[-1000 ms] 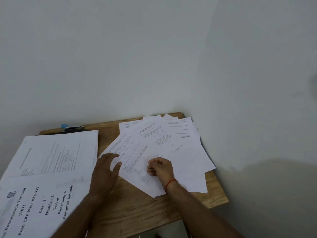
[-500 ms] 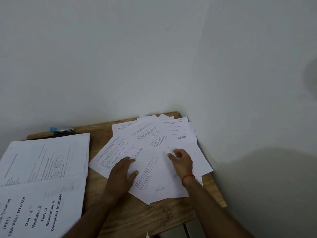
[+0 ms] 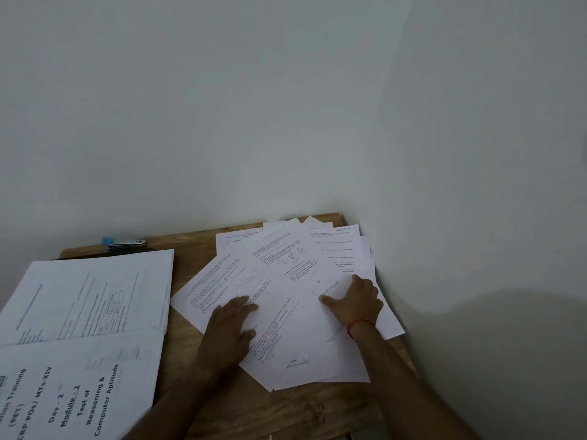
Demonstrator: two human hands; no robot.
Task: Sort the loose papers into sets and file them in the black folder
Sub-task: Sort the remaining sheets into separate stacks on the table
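Several loose printed papers (image 3: 286,281) lie fanned out on the right half of a wooden table (image 3: 197,360). My left hand (image 3: 230,325) rests flat on the lower left sheets, fingers straight. My right hand (image 3: 355,300) presses flat on the sheets at the right, fingers spread, with a red thread round the wrist. A thin black edge of the black folder (image 3: 95,255) shows behind the stacks at the left; most of it is hidden.
Two larger stacks of papers lie at the left: one (image 3: 89,296) at the back, one (image 3: 79,392) with bold print at the front. A stapler (image 3: 125,242) with a blue end sits by the wall. Walls close the table at back and right.
My right hand has moved right and up across the fanned sheets and flattened out. My left hand has slid from the table edge onto the sheets. The sheets have spread a little.
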